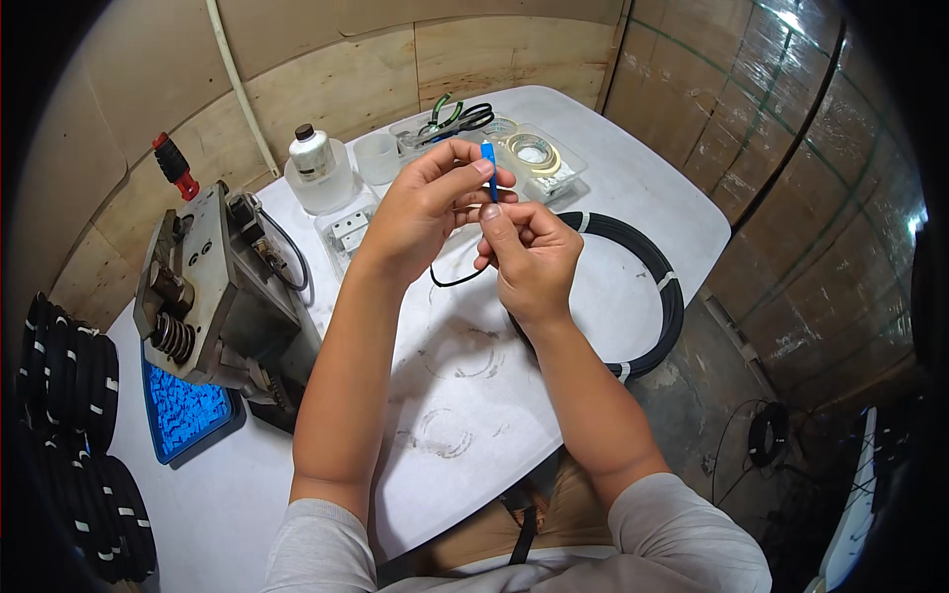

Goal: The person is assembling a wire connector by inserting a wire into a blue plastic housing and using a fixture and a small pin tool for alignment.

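Observation:
Above the table, my left hand (430, 203) is closed, its thumb and fingers pinching a slim blue cable connector (488, 152) with a pale tip pointing up. Just below, my right hand (539, 259) is closed around the cable at the connector's lower end; its fingers hide where the two meet. A thin black cable (457, 284) hangs in a small loop under my hands. On the table to the right lies a large coil of black cable (674, 306), bound with white ties and partly covered by my right hand and forearm.
A metal press (213, 277) stands at left beside a blue tray (170, 457) of small blue parts. Black cable coils (74, 395) hang at far left. Behind my hands are a white bottle (311, 156), a clear cup (377, 158), scissors (465, 121) and tape rolls (532, 151).

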`<act>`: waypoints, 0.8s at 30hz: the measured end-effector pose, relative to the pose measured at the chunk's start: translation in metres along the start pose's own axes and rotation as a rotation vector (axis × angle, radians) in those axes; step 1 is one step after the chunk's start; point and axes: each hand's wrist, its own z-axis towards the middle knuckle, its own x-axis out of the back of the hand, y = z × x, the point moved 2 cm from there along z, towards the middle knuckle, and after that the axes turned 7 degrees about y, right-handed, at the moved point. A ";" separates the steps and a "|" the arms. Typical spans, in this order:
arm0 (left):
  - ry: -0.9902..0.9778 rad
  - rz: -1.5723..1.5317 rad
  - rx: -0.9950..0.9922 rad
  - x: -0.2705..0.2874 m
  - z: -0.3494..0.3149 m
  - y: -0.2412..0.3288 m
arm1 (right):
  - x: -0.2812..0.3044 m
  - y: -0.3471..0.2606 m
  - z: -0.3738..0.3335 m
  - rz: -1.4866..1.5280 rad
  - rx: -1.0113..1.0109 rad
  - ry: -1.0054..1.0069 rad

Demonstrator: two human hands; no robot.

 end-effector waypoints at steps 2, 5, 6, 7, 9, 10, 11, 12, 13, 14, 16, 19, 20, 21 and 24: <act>-0.007 -0.006 0.001 0.000 0.000 0.000 | -0.001 -0.001 0.000 -0.007 0.008 0.004; -0.029 0.003 -0.002 0.001 0.000 0.000 | -0.001 0.000 0.000 -0.002 0.020 0.011; -0.044 0.018 -0.006 0.002 0.000 0.001 | -0.001 0.000 0.000 0.010 0.024 0.012; -0.043 0.019 -0.006 0.002 0.000 0.001 | -0.001 0.000 0.000 0.011 0.024 0.012; -0.058 0.046 0.005 0.003 0.000 0.002 | -0.001 0.000 0.000 0.011 0.014 0.008; -0.058 0.044 0.005 0.002 0.000 0.001 | 0.000 0.000 0.000 0.009 0.014 0.008; -0.048 0.016 -0.002 0.001 0.001 0.000 | 0.000 0.000 0.000 0.008 0.023 0.005; -0.038 -0.011 -0.009 0.000 0.001 0.000 | 0.001 0.000 0.001 0.006 0.033 0.002; -0.036 -0.010 -0.009 0.000 0.000 0.000 | 0.001 0.000 0.000 0.008 0.031 0.002; -0.026 -0.005 -0.014 -0.001 0.000 0.000 | 0.000 0.000 0.000 0.004 0.025 -0.003; -0.017 0.002 -0.020 0.000 0.000 0.001 | 0.000 -0.001 0.000 0.001 0.020 -0.007; -0.029 0.050 -0.027 0.002 0.000 0.001 | 0.000 -0.001 0.000 -0.015 0.013 -0.004; -0.028 0.051 -0.023 0.002 0.000 0.001 | 0.000 -0.001 0.000 -0.014 0.012 -0.005; -0.026 0.052 -0.019 0.002 0.000 0.001 | 0.000 -0.001 0.000 -0.012 0.010 -0.006; -0.021 0.005 -0.018 0.000 0.000 0.001 | 0.001 -0.001 0.000 -0.008 0.018 -0.011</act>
